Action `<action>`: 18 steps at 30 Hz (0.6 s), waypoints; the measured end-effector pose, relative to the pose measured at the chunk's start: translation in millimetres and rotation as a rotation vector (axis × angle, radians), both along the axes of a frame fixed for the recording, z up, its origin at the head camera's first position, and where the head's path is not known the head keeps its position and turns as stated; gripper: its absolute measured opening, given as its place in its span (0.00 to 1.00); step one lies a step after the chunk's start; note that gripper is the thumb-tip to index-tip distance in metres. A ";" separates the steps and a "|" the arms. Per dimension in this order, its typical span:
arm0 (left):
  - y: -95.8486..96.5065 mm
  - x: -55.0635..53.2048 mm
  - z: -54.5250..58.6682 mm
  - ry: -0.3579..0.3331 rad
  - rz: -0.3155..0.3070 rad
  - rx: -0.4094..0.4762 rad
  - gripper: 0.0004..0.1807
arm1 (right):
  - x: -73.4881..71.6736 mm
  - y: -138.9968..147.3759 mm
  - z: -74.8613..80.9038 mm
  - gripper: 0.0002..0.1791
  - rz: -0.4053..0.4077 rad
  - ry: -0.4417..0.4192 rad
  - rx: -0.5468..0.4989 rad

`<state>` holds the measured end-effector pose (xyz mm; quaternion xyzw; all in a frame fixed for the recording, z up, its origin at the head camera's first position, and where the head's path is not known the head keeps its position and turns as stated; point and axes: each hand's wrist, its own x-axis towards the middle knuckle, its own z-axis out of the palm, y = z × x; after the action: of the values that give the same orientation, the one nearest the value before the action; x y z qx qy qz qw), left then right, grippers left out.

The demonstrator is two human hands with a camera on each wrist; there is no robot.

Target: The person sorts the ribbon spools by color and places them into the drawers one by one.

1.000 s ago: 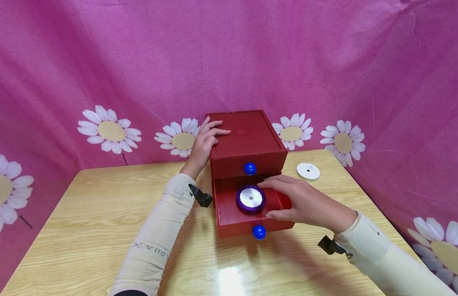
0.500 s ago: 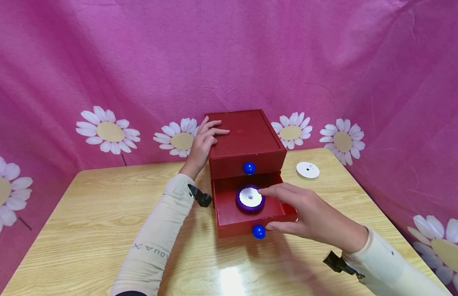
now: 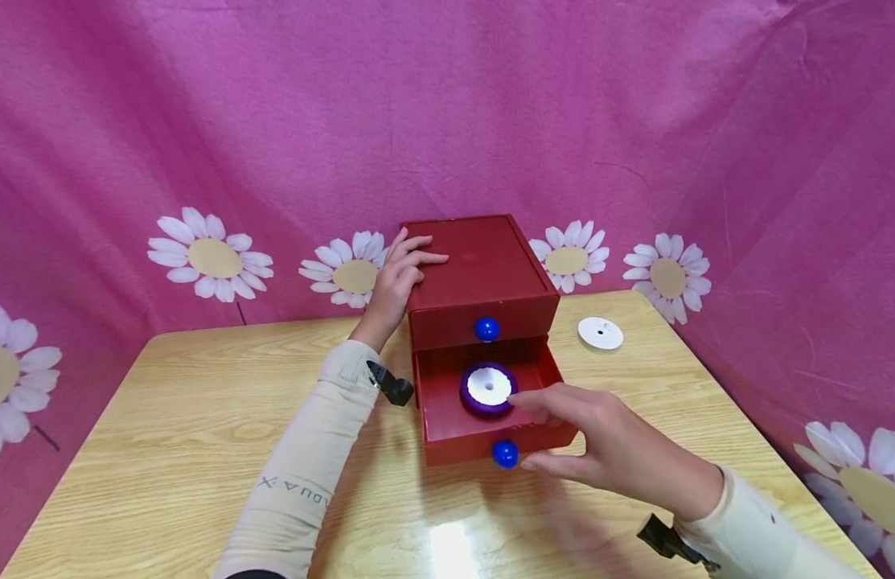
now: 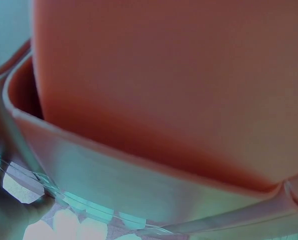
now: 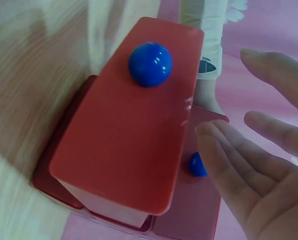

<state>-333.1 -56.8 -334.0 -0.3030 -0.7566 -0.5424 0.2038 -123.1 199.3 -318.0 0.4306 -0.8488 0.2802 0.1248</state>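
Knob (image 3: 505, 453) of the open lower drawer (image 3: 454, 452) lies just left of the right hand (image 3: 617, 441), nearer of the two hands, spread wide, holding nothing; left hand (image 3: 399, 281) rests splayed on the left edge of the red cabinet (image 3: 483, 269). Count: one cabinet, two knobs including upper knob (image 3: 486, 329), one purple-edged spool (image 3: 483, 392) in drawer, one white disc (image 3: 601, 335) on surface (image 3: 259, 386).

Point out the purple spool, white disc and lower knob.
Purple spool (image 3: 483, 392), head view: white top face.
White disc (image 3: 596, 337), head view: upper face, beside the hole.
Lower knob (image 3: 505, 453), head view: middle of the ball.
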 end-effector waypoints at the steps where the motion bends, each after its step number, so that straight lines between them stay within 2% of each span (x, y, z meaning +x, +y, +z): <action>1: 0.0 0.1 0.2 0.000 -0.002 0.000 0.23 | 0.9 0.5 -0.9 0.31 -0.001 -0.028 0.006; 4: -0.1 4.2 3.7 -0.009 -0.010 0.006 0.22 | 2.8 1.5 -4.2 0.29 0.001 -0.094 0.026; 8: 1.1 20.6 17.1 -0.022 -0.029 0.023 0.22 | 3.3 1.3 -9.2 0.28 0.031 -0.120 0.035; 10: 1.2 23.5 20.4 -0.034 -0.023 0.015 0.22 | 3.6 1.1 -11.5 0.27 0.038 -0.142 0.043; 12: 1.1 18.7 16.7 -0.044 -0.009 -0.002 0.22 | 4.0 0.9 -14.5 0.27 0.052 -0.161 0.053; 16: 0.0 2.3 2.7 -0.024 0.006 -0.013 0.23 | 4.6 0.5 -20.6 0.25 0.072 -0.199 0.084; 18: 0.2 0.3 0.7 -0.008 0.004 -0.005 0.23 | 4.8 -0.4 -23.0 0.26 0.072 -0.225 0.100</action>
<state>-332.8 -56.6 -333.4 -0.2998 -0.7594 -0.5414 0.2010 -118.4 198.9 -341.0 0.4323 -0.8543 0.2884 -0.0031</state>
